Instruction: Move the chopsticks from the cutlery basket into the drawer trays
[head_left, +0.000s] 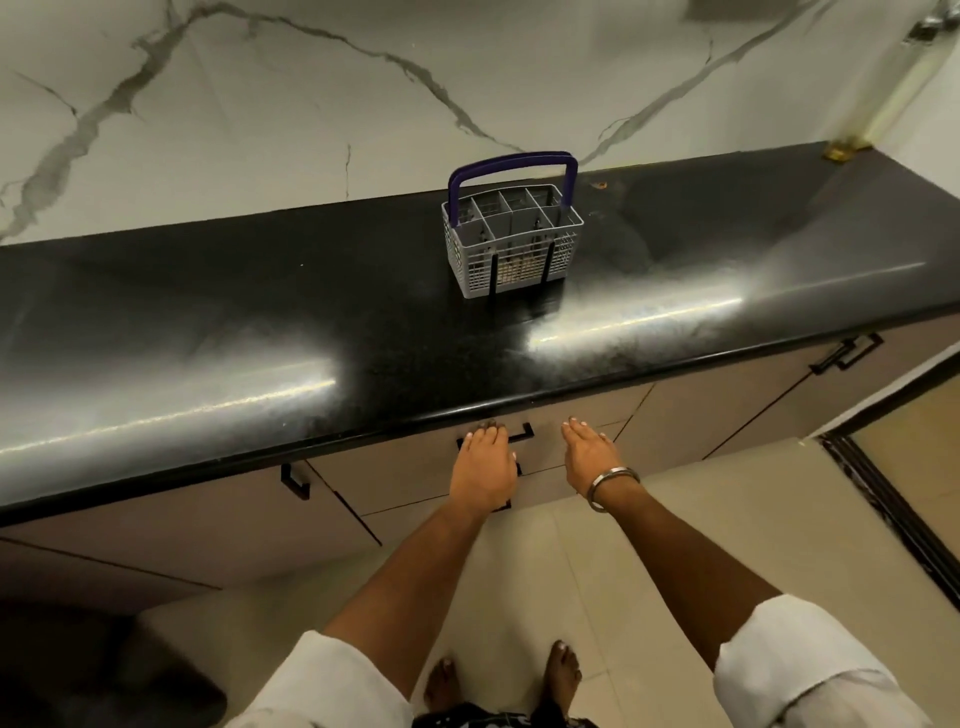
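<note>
A grey plastic cutlery basket (511, 239) with a purple handle stands on the black countertop (260, 332), near the wall. Through its mesh I glimpse pale and dark items low inside; I cannot make out chopsticks. Below the counter edge is a closed beige drawer (545, 457) with a black bar handle (524, 432). My left hand (485, 467) lies over that handle, fingers curled onto it. My right hand (589, 460), wearing a metal bangle, hovers flat just to the right of it, fingers together, holding nothing. The drawer trays are hidden.
More beige cabinet fronts with black handles (296, 480) (844, 353) run left and right. A marble-patterned wall rises behind the counter. My bare feet (563, 670) stand on pale floor tiles. A dark door frame (893, 499) is at the right.
</note>
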